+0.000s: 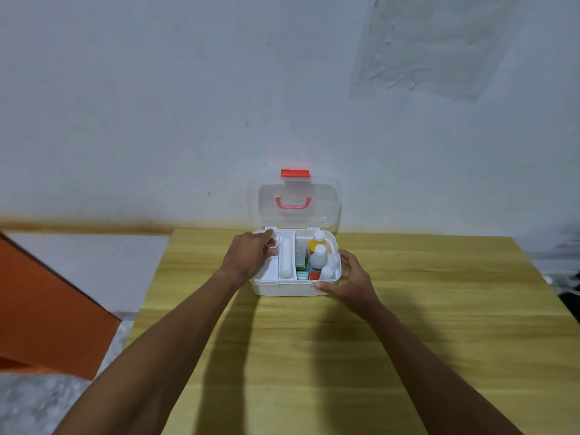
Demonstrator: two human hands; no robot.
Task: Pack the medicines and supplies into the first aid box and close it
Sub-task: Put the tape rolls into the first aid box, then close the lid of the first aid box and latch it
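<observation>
A white first aid box [284, 288] stands open at the table's far edge, its clear lid [298, 202] upright with a red latch [295, 173] and red handle. The right compartment holds white bottles [317, 258], a yellow-labelled bottle [315, 243] and small packets. A long white item [286, 257] lies in the tray's middle slot. My left hand [248, 255] reaches into the tray's left compartment, fingers closed on a small pink-and-white tape roll [271, 243]. My right hand [353, 279] grips the box's front right corner.
The box sits on a light wooden table [314, 356] pushed against a white wall. An orange surface [47, 309] and a patterned floor lie to the left. A clear plastic sheet [433, 45] hangs on the wall at upper right.
</observation>
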